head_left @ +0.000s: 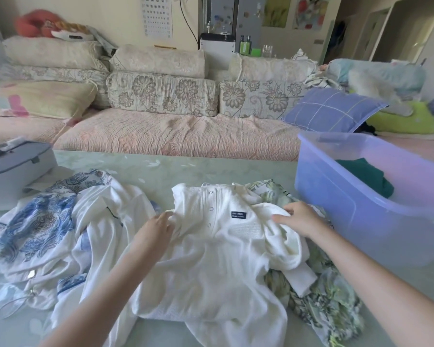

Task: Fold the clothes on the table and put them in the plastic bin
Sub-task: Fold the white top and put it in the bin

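Apart, hands (158, 230) (300, 219) on white shirt (218, 259)

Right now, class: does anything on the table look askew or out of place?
Yes: the white top lies spread over a crumpled green floral garment, its sleeve bunched; a blue patterned garment sits heaped at the left.

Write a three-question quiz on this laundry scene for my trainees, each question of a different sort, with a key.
1. True or false: the bin is empty.
2. Which garment do the left hand and right hand both touch? A) the blue-patterned one B) the white shirt C) the floral one
3. By the person's own sides, on which side of the white shirt does the bin stand?
Key: 1 false, a green garment lies in it; 2 B; 3 right.
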A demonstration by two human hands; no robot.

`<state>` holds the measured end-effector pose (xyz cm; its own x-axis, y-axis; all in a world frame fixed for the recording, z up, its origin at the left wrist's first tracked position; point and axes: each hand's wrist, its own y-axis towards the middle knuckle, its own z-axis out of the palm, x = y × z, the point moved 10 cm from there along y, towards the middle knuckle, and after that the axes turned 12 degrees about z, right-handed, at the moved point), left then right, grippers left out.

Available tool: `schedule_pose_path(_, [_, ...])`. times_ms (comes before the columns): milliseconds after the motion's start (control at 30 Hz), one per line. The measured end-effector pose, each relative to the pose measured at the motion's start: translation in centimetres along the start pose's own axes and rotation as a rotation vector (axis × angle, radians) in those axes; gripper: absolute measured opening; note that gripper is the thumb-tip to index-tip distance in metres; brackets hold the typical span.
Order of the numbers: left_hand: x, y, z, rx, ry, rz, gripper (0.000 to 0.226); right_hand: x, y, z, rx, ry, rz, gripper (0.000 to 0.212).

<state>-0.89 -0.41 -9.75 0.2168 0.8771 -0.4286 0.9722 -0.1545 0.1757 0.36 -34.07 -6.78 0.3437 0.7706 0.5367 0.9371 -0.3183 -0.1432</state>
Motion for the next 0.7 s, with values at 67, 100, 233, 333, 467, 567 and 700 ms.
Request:
schedule_pose_path(67, [0.7, -0.1, 1.2, 0.052, 0.023, -0.046, 0.043, 0.3, -0.5, -0.9, -0.127, 0.008, -0.019, 0.016])
schedule_pose_path(100, [1.2, -0.1, 1.3, 0.045, 0.017, -0.089, 0.042, 0.6, -0.9, -1.5, -0.206, -0.015, -0.041, 0.015])
schedule_pose_path(233, [1.8, 0.2, 1.4, 0.023, -0.138, -0.109, 0.027, 5.0, -3.8, -1.2, -0.28, -0.016, -0.267, 0.036])
schedule_pose_path(333, [2.4, -0.2, 2.3, 0.048, -0.346, -0.209, 0.032, 5.7, -3.9, 3.1, -0.097, -0.123, -0.23, 0.05])
schedule_pose_path(467, [3.3, -0.4, 3.4, 0.035, -0.59, -0.295, 0.021, 5.5, -3.1, 5.0, -0.109, -0.078, -0.155, 0.045])
schedule_pose_path(567, [3.6, -0.5, 3.5, -0.006, -0.677, -0.335, 0.018, 6.2, -3.5, 4.2, -0.169, 0.06, -0.194, 0.012])
schedule_pose_path(700, [4.1, -0.1, 1.3, -0.198, -0.768, -0.339, 0.012, 5.4, -3.1, 1.8, -0.264, 0.169, -0.133, 0.011])
